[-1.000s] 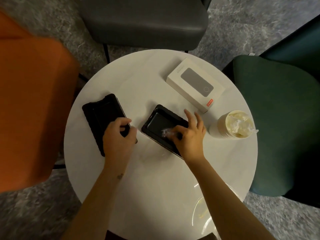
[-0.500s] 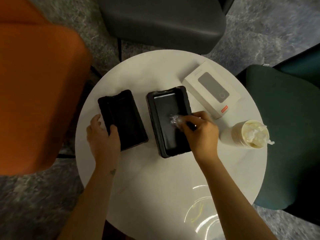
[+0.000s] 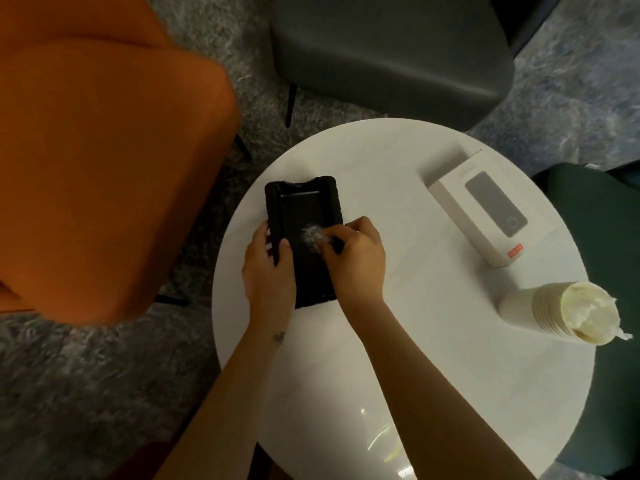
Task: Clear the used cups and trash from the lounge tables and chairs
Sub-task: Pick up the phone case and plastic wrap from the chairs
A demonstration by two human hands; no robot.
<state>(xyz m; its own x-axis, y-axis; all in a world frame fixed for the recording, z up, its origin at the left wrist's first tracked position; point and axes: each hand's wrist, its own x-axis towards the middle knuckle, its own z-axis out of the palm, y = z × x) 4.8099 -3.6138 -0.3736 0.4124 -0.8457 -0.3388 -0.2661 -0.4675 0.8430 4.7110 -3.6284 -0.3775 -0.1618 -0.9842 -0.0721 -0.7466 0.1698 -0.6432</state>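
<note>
From my feed I look down on a round white table (image 3: 415,358). A black plastic tray (image 3: 304,209) lies near its left edge, its long side running from the near side toward the far side. The left hand (image 3: 266,268) grips the tray's left rim, with the thumb curled over onto the tray's inner face and the fingers wrapped around the outside of the rim. The right hand (image 3: 356,258) is at the tray's right rim with its fingers bunched together, pinching a crumpled clear wrapper (image 3: 311,235) just above the middle of the tray. I cannot tell whether that hand also holds the rim beneath it, nor whether the wrapper touches the tray floor.

A white box (image 3: 485,209) with a grey rectangle printed on top sits toward the far right edge of the table, well apart from the tray. Nearer, at the right edge, is a stack of paper cups (image 3: 540,315), its open mouth stuffed with crumpled white paper (image 3: 588,313). The wide lens tilts it, so I cannot say whether it stands upright.

An orange chair (image 3: 104,168) stands off the left edge, a grey chair (image 3: 391,53) off the far edge and a green chair (image 3: 606,237) off the right edge, all on mottled grey carpet.
</note>
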